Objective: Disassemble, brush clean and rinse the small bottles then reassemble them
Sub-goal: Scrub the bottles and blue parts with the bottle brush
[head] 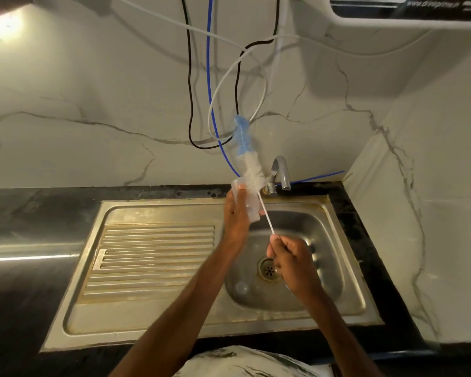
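1. Right hand (291, 259) is nearest, over the sink (351, 268) basin, just above the drain (268, 269). The fingers are curled tight round the bottom end of the brush (252, 172) stem. The wrist is cocked so the stem points up and away, toward the back rim. My read is that the grip sits at the very end to give full stroke length.
2. Left hand (235, 221) is further in, above the basin's back-left edge, with the back of the hand toward the camera. The fingers are wrapped round the small clear bottle (249, 206). It's probably held over the basin so drips go down the drain.
3. The bottle is off the sink, held tilted, upper end toward the back rim. No cap is visible on it, so it looks disassembled.
4. The brush head (white bristles, blue tip) sits wholly beyond the bottle's upper end. The stem runs along the bottle's right side. I can't tell whether it passes through the bottle or beside it.
5. A small clear round part (241, 288) lies in the basin's front-left, apart from the drain. It could be a removed piece, but it's too blurred to confirm.
6. The draining board (158, 257) takes up the sink's left half.
7. The tap (280, 170) is at the back rim with no water stream visible. Judging from that, this is the brushing step, with rinsing and reassembly not yet done.
8. Farthest back, a blue hose (208, 77) and other lines hang on the wall.
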A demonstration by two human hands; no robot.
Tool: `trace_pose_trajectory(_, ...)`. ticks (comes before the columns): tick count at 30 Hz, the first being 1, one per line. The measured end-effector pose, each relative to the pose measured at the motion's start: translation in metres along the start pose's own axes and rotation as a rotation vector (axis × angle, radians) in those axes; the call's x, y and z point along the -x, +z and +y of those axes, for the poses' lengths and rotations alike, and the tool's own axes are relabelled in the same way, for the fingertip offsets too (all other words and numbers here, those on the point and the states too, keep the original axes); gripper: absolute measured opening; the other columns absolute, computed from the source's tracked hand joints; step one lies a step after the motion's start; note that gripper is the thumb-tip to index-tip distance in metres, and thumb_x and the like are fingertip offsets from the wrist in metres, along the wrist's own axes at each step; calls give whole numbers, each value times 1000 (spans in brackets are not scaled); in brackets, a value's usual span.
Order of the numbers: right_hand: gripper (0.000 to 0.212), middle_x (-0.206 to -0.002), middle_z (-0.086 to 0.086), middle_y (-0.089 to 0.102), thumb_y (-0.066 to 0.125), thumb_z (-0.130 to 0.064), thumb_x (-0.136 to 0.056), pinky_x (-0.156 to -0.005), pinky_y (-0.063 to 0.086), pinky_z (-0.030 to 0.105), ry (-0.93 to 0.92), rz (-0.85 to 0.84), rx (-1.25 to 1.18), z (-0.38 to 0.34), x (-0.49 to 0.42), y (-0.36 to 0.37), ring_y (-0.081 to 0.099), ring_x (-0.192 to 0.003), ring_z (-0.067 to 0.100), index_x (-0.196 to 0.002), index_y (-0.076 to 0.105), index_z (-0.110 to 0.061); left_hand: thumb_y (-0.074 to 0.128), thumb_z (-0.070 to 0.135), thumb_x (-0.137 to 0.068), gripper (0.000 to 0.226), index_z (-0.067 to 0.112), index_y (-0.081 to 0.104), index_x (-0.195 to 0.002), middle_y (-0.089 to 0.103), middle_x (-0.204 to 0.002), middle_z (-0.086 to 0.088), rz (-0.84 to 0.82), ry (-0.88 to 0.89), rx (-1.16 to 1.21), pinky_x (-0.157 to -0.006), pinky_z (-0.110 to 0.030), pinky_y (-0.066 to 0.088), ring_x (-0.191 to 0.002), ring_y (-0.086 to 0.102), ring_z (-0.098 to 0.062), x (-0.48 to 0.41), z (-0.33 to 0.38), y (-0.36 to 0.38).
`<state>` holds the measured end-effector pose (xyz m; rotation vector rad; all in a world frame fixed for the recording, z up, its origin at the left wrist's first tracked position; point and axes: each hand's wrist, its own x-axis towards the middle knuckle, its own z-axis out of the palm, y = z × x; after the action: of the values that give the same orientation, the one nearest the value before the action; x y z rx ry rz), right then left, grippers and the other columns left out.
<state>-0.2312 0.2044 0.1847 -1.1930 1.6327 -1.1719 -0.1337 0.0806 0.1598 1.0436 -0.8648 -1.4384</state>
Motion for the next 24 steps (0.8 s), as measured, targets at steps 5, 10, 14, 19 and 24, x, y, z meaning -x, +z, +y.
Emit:
trace_pose_trajectory(5,45,-47,-5,36,48,-21,-106,-42,26,16,83,-120,-32,11,34,1,30,-43,6,-65,57,-7,49,46,-105,41,8,62,-111,66,-84,-2,62,2,64,-61,-34,54,-72,65,-15,-21,11,-13)
trace_pose_trajectory(10,43,-43,-7,34,47,-20,-107,-36,22,16,100,-35,-126,-10,2,-2,27,-35,3,-67,57,-8,45,46,-107,42,11,65,-117,68,-107,-20,-83,-26,-20,-75,-45,60,-89,66,-26,2,-1,4)
trace_pose_trajectory(14,44,-44,-4,34,47,-21,-107,-38,22,17,74,-75,-96,-9,6,-3,27,-36,4,-66,58,-10,51,56,-100,59,5,64,-126,71,-107,-18,-2,-124,101,-75,-44,58,-87,68,-25,-7,8,3)
trace_pose_trajectory(19,46,-47,-3,33,47,-22,-107,-39,23,15,126,-125,-126,6,27,3,28,-39,4,-62,56,-17,57,53,-99,61,3,61,-133,69,-102,-12,92,-150,170,-69,-36,55,-83,67,-22,-19,18,-8)
trace_pose_trajectory(24,41,-44,-8,34,45,-21,-108,-37,21,15,111,-64,-170,-20,-2,-3,27,-36,2,-72,56,-6,47,54,-104,47,15,67,-120,72,-109,-9,-20,-207,56,-75,-36,58,-92,69,-20,3,12,9)
